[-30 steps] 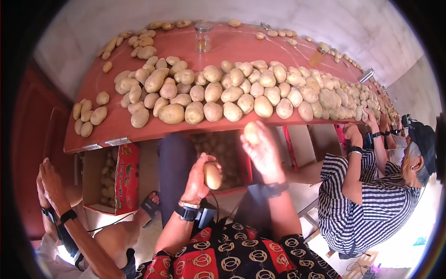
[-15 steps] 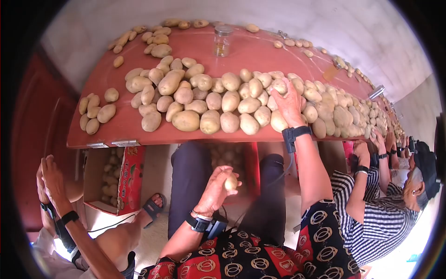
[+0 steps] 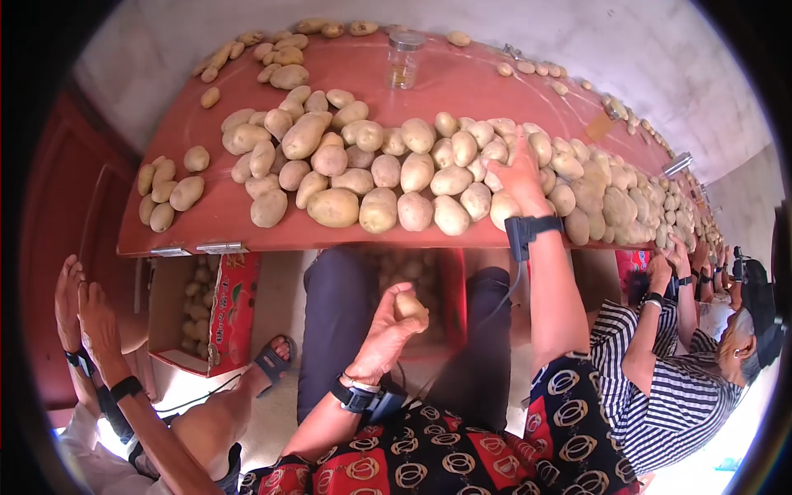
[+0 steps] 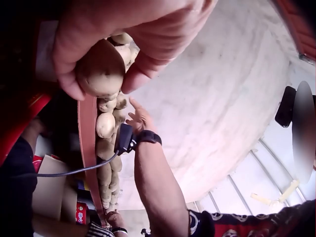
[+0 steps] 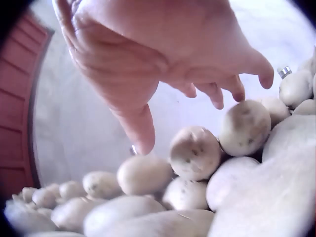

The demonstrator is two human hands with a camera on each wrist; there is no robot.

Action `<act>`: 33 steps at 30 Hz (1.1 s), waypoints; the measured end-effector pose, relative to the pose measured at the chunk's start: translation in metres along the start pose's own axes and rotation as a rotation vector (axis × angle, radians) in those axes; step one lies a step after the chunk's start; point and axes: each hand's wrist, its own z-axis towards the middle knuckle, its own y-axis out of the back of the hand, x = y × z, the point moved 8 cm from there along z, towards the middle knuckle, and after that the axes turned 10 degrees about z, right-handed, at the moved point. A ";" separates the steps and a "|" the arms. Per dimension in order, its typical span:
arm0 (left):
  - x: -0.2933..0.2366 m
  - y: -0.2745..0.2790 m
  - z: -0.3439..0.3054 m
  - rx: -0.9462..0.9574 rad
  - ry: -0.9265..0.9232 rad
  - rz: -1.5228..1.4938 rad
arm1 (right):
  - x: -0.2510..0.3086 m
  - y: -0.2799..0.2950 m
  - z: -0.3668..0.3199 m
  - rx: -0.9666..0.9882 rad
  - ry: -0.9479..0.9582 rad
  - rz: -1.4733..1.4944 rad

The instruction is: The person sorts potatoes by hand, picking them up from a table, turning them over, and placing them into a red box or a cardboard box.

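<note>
My left hand (image 3: 384,334) is raised above my lap and grips a pale yellow potato (image 3: 410,308). In the left wrist view the fingers and thumb curl round the sides of that potato (image 4: 101,71). Over the heap of potatoes (image 3: 417,172) on the red table, my right hand (image 3: 521,180) reaches out with its fingers spread. The right wrist view shows this hand (image 5: 168,44) just above several potatoes, its palm holding nothing. Close below the thumb and fingertips lie a rounded potato (image 5: 195,153) and a smoother one (image 5: 144,175).
Beneath the red table (image 3: 173,216) stands a red carton (image 3: 233,313) with potatoes; another box lies between my knees. A lidded glass jar (image 3: 404,59) is at the back. People sit on both sides, one in a striped shirt (image 3: 660,388).
My right hand held a potato over the box, then reached forward to the heap; its fingers are now spread there without that potato. My left hand keeps its potato, turned in the grip.
</note>
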 end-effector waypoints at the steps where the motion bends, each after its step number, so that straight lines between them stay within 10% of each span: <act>1: -0.001 -0.001 0.001 -0.010 0.008 0.037 | 0.007 0.011 -0.004 -0.026 0.035 0.130; 5: -0.006 0.000 -0.003 -0.092 0.141 0.069 | 0.000 0.006 -0.049 0.195 -0.040 0.851; 10: -0.006 0.006 -0.003 -0.095 0.103 0.212 | 0.020 -0.046 -0.168 0.682 -0.310 1.051; 15: -0.009 0.011 -0.009 -0.158 0.062 0.169 | 0.024 -0.080 -0.217 0.682 -0.257 0.989; 18: -0.006 0.004 -0.012 -0.115 0.026 0.016 | 0.033 -0.070 -0.221 0.460 0.098 0.597; 23: -0.006 -0.008 -0.010 -0.082 0.109 0.143 | -0.012 -0.076 -0.223 0.580 -0.392 1.024; 33: 0.005 0.002 -0.004 -0.149 0.134 0.248 | -0.038 0.040 -0.101 0.071 -0.181 0.982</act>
